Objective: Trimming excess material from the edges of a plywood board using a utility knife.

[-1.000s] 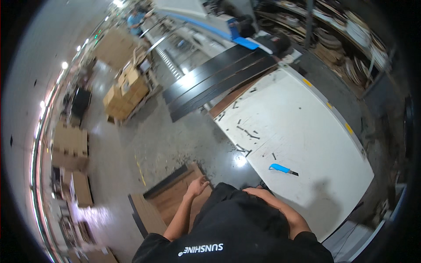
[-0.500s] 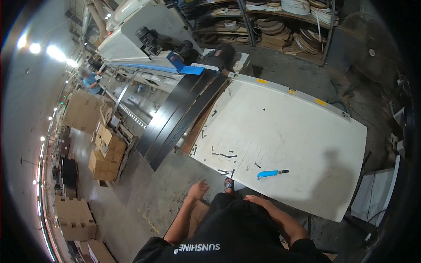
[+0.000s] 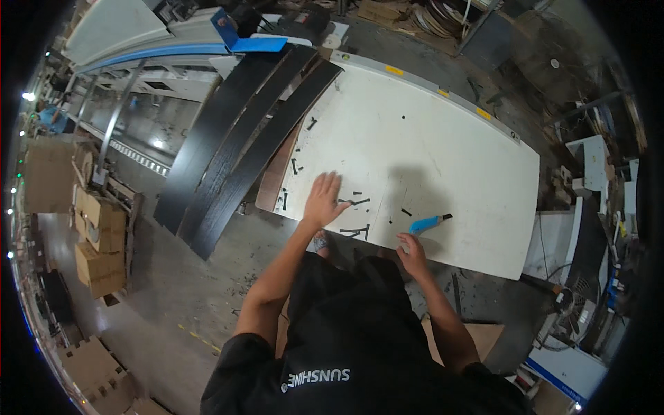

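Note:
My left hand (image 3: pixel 325 200) is spread flat, fingers stretched out, over the near left part of a white tabletop (image 3: pixel 449 166). Beside its thumb lie several short black offcut strips (image 3: pixel 357 202), with more (image 3: pixel 354 233) by the near edge. My right hand (image 3: pixel 413 256) is at the near edge, fingers loosely bent and apart, holding nothing. Just beyond its fingertips a blue-handled knife (image 3: pixel 425 224) with a dark blade lies on the tabletop, apart from the hand. Black boards (image 3: pixel 228 138) lie side by side to the left, the nearest one beside the tabletop's left edge.
A long metal level (image 3: pixel 429 88) with yellow labels runs along the tabletop's far edge. A machine with a blue rail (image 3: pixel 159 55) stands at the far left. Cardboard boxes (image 3: pixel 100 266) sit on the floor to the left. A large fan (image 3: pixel 553 63) stands at the far right.
My left hand has moved forward from beside my body onto the tabletop. My right hand has come away from my waist toward the knife. The view has shifted closer over the table.

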`<state>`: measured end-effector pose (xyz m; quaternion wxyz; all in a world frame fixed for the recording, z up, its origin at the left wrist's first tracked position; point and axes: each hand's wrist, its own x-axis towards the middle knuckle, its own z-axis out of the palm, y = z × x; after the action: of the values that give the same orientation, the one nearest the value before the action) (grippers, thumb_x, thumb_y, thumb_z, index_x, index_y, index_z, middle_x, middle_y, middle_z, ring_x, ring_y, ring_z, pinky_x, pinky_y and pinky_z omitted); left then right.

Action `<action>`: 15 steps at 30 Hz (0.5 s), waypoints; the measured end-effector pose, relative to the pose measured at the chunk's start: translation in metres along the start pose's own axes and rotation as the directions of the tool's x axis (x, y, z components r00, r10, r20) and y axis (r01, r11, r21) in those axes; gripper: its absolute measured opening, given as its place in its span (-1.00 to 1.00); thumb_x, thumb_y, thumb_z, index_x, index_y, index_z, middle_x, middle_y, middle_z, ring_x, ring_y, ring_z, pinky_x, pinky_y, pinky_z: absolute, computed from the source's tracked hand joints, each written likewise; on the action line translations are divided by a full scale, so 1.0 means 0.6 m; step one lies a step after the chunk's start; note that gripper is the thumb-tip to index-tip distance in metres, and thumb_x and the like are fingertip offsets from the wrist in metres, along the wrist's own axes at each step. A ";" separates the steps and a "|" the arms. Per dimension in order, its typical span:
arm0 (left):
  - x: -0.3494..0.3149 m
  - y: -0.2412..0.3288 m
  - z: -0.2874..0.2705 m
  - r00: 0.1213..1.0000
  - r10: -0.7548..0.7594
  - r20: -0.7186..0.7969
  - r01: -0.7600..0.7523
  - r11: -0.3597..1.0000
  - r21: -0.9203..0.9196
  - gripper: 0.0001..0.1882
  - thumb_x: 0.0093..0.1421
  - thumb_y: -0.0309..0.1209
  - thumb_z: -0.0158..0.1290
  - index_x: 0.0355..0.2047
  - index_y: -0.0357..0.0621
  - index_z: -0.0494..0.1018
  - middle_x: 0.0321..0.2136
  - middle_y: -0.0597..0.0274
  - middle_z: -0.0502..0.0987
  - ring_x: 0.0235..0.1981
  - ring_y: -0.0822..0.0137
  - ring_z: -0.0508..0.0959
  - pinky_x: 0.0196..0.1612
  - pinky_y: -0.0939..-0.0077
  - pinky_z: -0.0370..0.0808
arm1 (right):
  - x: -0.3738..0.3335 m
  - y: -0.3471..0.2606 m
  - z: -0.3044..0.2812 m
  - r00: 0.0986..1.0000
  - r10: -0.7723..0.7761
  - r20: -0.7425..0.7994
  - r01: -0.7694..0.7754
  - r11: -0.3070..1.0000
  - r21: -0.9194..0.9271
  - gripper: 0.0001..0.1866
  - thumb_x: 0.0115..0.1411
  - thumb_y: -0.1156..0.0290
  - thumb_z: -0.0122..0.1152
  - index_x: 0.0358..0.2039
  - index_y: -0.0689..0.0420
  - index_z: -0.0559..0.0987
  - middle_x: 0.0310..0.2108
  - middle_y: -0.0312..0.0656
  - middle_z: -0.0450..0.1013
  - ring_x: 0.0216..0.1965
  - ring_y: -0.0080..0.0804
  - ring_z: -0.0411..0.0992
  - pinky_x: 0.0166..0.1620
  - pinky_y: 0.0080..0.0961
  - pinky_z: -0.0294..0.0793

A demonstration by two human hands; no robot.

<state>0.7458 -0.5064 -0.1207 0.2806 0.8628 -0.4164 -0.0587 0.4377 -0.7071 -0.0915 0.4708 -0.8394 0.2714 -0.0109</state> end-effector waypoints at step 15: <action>-0.176 -0.061 0.052 0.726 0.598 0.339 -0.667 0.733 0.135 -0.23 0.40 -0.08 -0.01 0.51 -0.17 0.11 0.53 0.07 0.12 0.55 0.01 0.09 0.57 0.02 -0.01 | -0.143 -0.034 0.113 0.941 0.198 -0.273 -0.217 0.975 -0.041 -0.49 0.36 0.35 0.29 0.28 0.21 0.47 0.16 0.08 0.45 0.20 0.05 0.43 0.27 -0.17 0.39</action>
<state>0.6923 -0.4226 -0.1800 0.1135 0.6781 -0.7257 -0.0247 0.3919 -0.6056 -0.0924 0.3985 -0.8130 0.4196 -0.0646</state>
